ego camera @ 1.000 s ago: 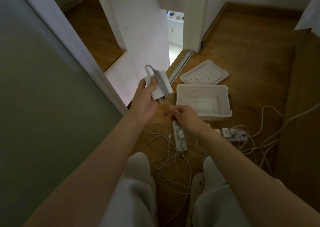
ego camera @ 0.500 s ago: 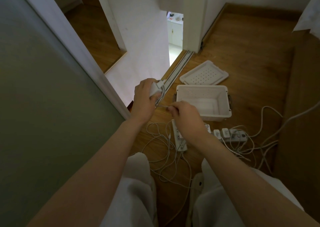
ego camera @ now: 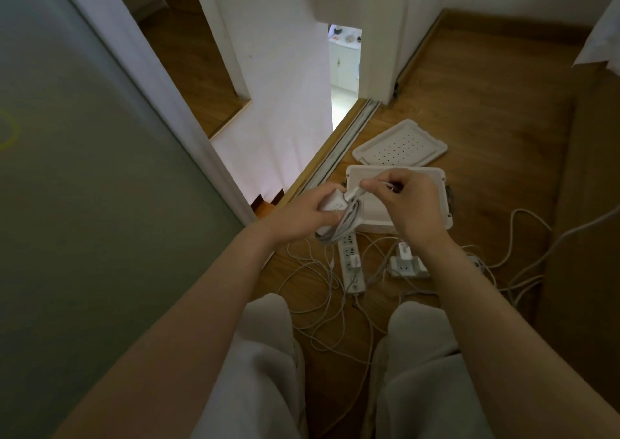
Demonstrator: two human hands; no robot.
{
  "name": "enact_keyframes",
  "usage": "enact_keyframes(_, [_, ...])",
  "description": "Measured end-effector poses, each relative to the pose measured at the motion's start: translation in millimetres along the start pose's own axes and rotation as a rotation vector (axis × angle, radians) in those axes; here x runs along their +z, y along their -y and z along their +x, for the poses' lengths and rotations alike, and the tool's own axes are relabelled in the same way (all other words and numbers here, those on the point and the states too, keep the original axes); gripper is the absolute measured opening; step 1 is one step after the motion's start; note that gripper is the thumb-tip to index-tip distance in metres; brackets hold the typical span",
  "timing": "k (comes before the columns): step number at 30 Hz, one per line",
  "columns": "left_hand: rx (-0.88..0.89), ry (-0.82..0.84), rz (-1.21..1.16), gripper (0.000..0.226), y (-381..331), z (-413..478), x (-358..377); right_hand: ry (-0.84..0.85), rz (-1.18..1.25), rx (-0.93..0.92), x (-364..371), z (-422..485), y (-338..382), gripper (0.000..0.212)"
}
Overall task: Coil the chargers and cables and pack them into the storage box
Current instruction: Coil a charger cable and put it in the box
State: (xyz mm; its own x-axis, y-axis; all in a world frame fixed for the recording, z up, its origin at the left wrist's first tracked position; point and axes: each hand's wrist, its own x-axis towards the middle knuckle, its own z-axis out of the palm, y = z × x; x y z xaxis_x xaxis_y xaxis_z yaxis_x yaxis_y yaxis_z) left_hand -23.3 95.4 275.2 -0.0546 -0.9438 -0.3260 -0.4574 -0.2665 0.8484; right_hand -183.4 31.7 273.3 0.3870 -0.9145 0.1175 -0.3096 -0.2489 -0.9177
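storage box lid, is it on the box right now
No, the lid lies flat on the floor behind the open storage box.

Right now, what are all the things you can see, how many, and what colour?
charger: one, white, in the left-hand grip
cable: one, pale grey, wound round the charger
storage box: one, white, open, on the floor
lid: one, white, holed, behind the box
power strips: two, white, floor before the box
loose cables: several, white, tangled on the floor
trouser legs: two, light grey, bottom of view
left-hand grip: one, holds the charger
right-hand grip: one, pinches the cable's end
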Motion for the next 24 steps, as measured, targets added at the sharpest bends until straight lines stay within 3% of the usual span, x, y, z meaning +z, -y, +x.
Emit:
enact_keyframes(7, [-0.039,0.051,-0.269,0.03,-8.6,-9.4,0.4,-0.036,0.21,0.083,2.8,4.9,-2.9,0.021])
enact_keyframes(13, [-0.008,0.082,-0.663,0.034,-15.1,-12.5,2.4,-0.007,0.478,0.148,12.4,8.1,-5.1,0.01])
enact_keyframes(18, [0.05,0.057,-0.872,0.039,-17.9,-12.8,2.4,0.141,0.642,0.294,22.0,5.7,-5.9,0.017])
enact_keyframes(24, [0.092,-0.062,-1.07,0.038,-19.6,-8.3,3.3,0.301,0.659,0.376,29.0,1.6,-12.1,0.021])
